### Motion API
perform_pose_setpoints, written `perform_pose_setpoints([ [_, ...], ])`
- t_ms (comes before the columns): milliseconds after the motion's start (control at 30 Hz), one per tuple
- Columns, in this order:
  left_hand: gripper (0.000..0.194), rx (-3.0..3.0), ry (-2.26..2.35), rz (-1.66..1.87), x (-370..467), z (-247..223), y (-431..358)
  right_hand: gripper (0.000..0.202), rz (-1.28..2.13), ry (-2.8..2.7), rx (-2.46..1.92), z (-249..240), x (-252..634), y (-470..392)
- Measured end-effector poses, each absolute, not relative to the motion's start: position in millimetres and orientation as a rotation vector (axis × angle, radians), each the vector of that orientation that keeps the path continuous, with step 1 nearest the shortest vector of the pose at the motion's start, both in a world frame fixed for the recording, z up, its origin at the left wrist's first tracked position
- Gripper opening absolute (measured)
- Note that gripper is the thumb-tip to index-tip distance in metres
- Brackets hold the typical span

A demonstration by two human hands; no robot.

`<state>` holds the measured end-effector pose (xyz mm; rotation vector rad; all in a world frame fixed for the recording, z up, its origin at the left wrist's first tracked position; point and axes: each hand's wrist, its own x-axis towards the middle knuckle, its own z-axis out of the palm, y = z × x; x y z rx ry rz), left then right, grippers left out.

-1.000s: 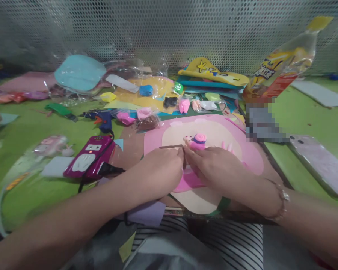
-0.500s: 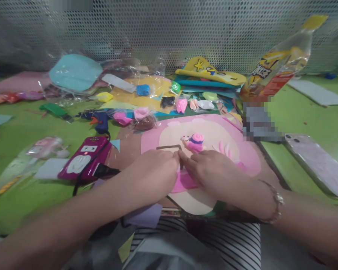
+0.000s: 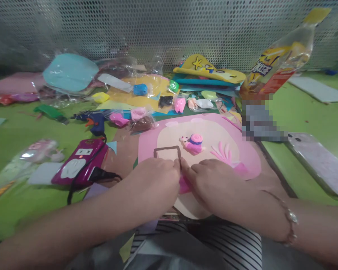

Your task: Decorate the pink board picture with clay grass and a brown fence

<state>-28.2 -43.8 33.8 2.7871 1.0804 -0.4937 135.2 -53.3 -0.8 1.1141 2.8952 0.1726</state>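
Observation:
A thin brown clay strip [image 3: 166, 148] lies bent into a frame-like outline on a pink and cream paper sheet [image 3: 149, 140]. My left hand [image 3: 162, 183] is closed, its fingertips at the right side of the strip. Opposite it, my right hand [image 3: 214, 183] has its fingers curled, with the index fingertip on the same stretch of strip. The strip's lower part is hidden behind my hands. Just above them sits a pink and purple clay snail [image 3: 193, 143]. Pink clay fronds [image 3: 223, 152] rest to the right, and a bright pink patch [image 3: 185, 185] shows between my hands.
Bagged clay lumps [image 3: 142, 123] lie behind the sheet. A magenta power strip [image 3: 83, 159] and a glue gun [image 3: 97, 123] are at left. At right stand a tilted drink bottle [image 3: 281, 63] and a phone [image 3: 318, 161]. Yellow foam shapes [image 3: 208, 71] are stacked behind.
Both hands have moved slightly down along the strip, toward my body, showing more of its right side and the pink fronds. The view has shifted a little.

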Motion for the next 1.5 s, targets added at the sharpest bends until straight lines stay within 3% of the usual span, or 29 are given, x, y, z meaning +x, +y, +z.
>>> perform_pose_setpoints([
  [667,0.024,2.784,1.168,-0.383,-35,35,-37,0.057,0.16,2.883,1.087,-1,139,-52],
  [967,0.027,2.74,1.219,-0.296,-36,34,-30,0.048,0.177,2.936,1.119,-2,137,-49],
  [1233,0.027,2.705,1.614,-0.428,-60,46,-1,0.029,0.218,2.881,1.221,-6,135,-34],
  [1500,0.034,2.644,1.609,-0.329,-77,44,15,0.028,0.26,2.841,1.254,-5,132,-34],
])
